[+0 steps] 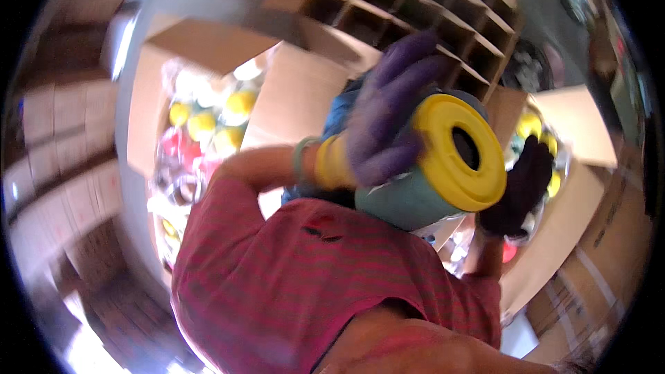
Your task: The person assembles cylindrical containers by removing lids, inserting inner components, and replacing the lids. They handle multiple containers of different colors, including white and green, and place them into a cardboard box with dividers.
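A green cylinder with a yellow ring-shaped lid (431,114) is tilted in front of my chest, between my two hands. The lid has a dark round hole in its middle. My left hand (395,111), in a purple glove with a yellow cuff, lies along the cylinder's left side, its fingers stretched out and blurred. Right of the lid is my right hand (523,190) in a dark glove, fingers extended upward. Whether its palm touches the cylinder, I cannot tell.
A divided cardboard box (409,10) with dark square cells stands ahead. Open cartons on the left (142,125) and right (554,235) hold wrapped items with yellow, red and white parts. Stacked cartons (69,118) line the far left; taped cartons (596,270) lie at the right.
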Available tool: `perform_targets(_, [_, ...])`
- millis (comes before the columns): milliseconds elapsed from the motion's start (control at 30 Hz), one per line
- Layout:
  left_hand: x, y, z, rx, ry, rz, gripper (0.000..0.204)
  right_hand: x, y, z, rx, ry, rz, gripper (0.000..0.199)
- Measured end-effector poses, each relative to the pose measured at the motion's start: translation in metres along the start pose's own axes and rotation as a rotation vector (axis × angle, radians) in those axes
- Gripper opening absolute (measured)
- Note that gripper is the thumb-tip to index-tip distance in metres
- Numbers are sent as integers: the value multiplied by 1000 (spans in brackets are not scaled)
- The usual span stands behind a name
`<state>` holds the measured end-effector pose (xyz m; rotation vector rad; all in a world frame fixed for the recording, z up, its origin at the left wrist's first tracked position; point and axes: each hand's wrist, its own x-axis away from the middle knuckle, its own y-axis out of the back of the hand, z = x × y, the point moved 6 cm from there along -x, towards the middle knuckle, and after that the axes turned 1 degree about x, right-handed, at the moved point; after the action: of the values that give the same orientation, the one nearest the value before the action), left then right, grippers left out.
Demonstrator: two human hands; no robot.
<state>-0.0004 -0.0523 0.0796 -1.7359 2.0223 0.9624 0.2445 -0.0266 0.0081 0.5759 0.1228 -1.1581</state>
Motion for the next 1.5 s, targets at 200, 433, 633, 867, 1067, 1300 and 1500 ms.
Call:
perform_targets(200, [3, 9, -22, -149, -127, -89, 58, 21, -4, -14, -317, -143, -71, 48])
perform_targets(433, [12, 6, -40, -176, -155, -101, 61, 31, -6, -18, -470, -211, -104, 56])
perform_targets(633, [3, 11, -34, -130, -192, -66, 63, 34, -12, -12, -510, -243, -150, 63])
perform_targets(867, [-2, 8, -24, -106, -194, -38, 66, 27, -20, -12, -599, -275, -169, 72])
perform_targets(1067, [-10, 8, -11, -84, -231, 10, 69, 21, -19, -20, -675, -260, -199, 79])
perform_targets(1300, [2, -1, -11, -6, -172, 123, 71, 5, -22, -27, -767, -262, -154, 88])
perform_targets(1500, [-25, -7, -27, -241, -443, 248, 72, -25, -35, -26, -848, -245, -70, 87])
